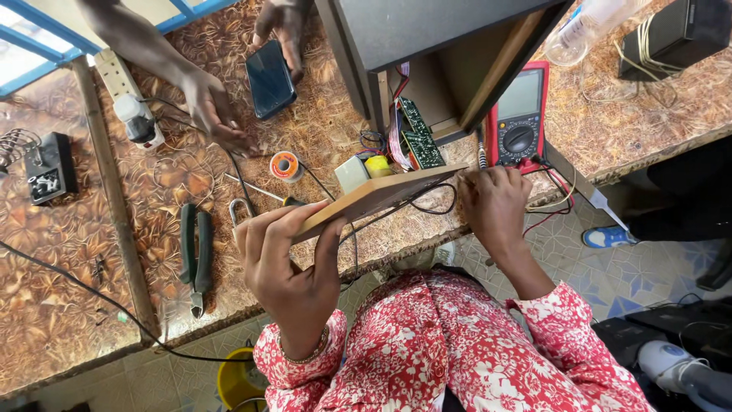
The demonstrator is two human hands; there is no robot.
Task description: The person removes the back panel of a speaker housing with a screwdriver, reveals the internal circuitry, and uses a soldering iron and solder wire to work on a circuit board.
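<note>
A left hand [286, 263] pinches a thin, stiff, probably light wooden panel [374, 197] by its edge; the right hand [496, 202] grips a probe.

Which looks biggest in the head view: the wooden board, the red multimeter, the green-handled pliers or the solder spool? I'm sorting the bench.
1. Wooden board, in the left hand, though it is nearer the camera.
2. Red multimeter and green-handled pliers: too alike to rank.
3. Solder spool, clearly smallest.
</note>
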